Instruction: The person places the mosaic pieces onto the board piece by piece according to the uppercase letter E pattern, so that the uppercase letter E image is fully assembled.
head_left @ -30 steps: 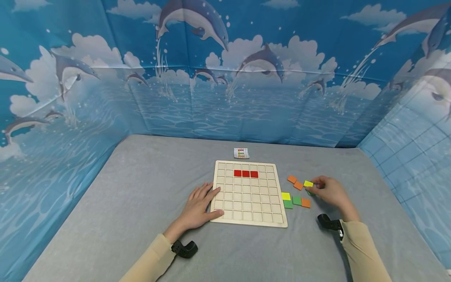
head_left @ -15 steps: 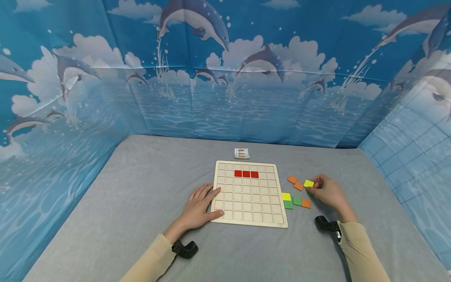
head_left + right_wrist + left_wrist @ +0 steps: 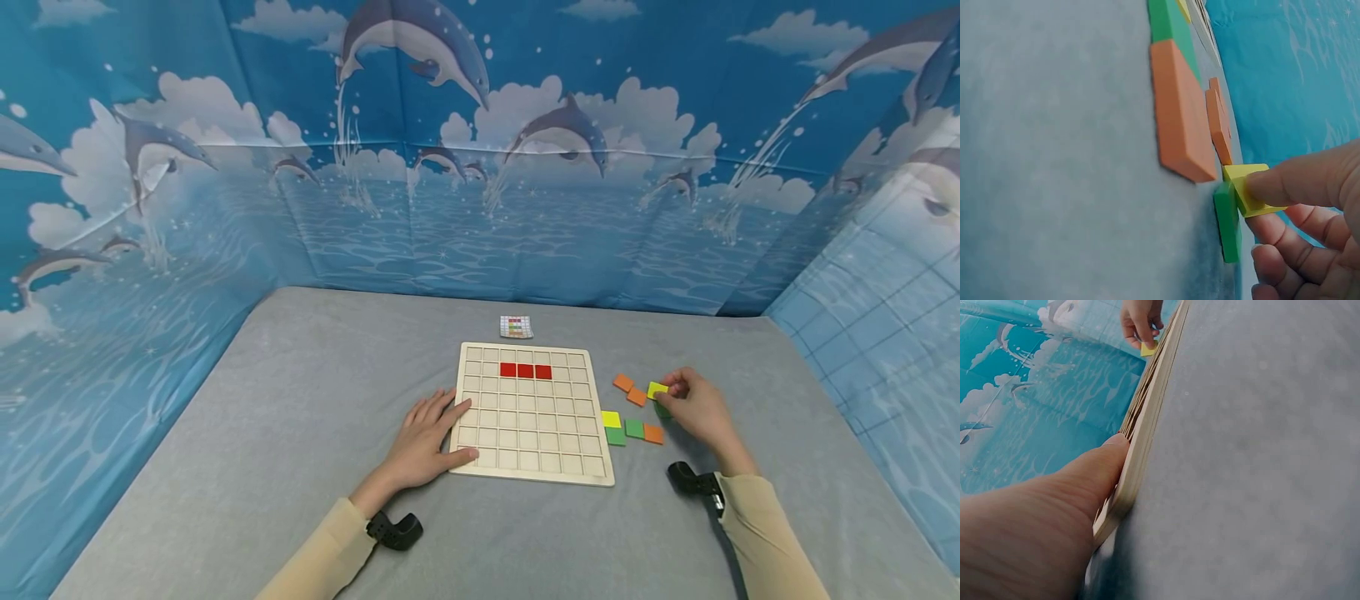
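My right hand pinches a yellow square tile between thumb and fingers, just over a green tile on the cloth. My left hand lies with spread fingers on the left edge of the wooden grid board, its thumb pressing the rim. Three red tiles sit side by side in a row near the board's far edge. To the board's right lie another yellow tile, a green tile, a green tile and an orange tile.
Two orange tiles lie left of the right hand. A small printed card with a coloured grid rests beyond the board. Grey cloth covers the table, and a dolphin-printed curtain stands behind it.
The right hand has shifted very slightly, with the yellow tile still between thumb and fingers. The left hand stays on the board, and the other tiles keep their places.
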The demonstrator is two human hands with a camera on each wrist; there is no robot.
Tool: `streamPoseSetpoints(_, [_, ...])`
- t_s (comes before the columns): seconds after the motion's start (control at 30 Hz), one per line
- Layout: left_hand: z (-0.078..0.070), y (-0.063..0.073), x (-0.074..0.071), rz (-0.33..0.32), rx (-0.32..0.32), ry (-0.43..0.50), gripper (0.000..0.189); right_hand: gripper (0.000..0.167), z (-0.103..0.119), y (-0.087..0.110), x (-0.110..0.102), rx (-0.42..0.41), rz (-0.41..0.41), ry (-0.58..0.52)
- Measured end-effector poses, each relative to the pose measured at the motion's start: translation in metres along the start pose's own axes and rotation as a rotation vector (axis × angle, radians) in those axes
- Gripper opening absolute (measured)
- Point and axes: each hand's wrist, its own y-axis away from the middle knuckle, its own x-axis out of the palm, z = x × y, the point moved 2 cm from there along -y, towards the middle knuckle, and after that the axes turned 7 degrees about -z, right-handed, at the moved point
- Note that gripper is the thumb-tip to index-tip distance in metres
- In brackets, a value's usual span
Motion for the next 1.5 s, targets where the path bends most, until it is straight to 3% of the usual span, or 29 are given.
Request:
streamPoseSetpoints(0.33, [0.001,0.000,0.001,-0.019,0.015,0.009,0.072,0.016,0.020,0.005,0.005,-0.104,-0.096,-0.026])
streamPoseSetpoints(0.53, [0.001,-0.001,0.001,-0.008,0.006,-0.004,0.073,0.014,0.040,0.008,0.021,-0.128,-0.039,-0.076])
streamPoseSetpoints(0.7, [0.001,-0.001,0.001,-0.014,0.015,0.004,0.073,0.010,0.062,0.014,0.038,-0.212,0.001,-0.161])
streamPoseSetpoints(0.9, [0.002,-0.001,0.001,-0.024,0.018,0.013,0.073,0.011,0.095,0.015,0.056,-0.299,0.101,-0.294])
streamPoseSetpoints(1.07, [0.001,-0.001,0.000,-0.013,0.010,0.014,0.073,0.010,0.117,0.012,0.072,-0.313,0.189,-0.314])
streamPoseSetpoints(1.5, [0.001,-0.002,0.002,0.002,-0.012,-0.004,0.074,0.009,0.150,0.002,0.102,-0.365,0.160,-0.264])
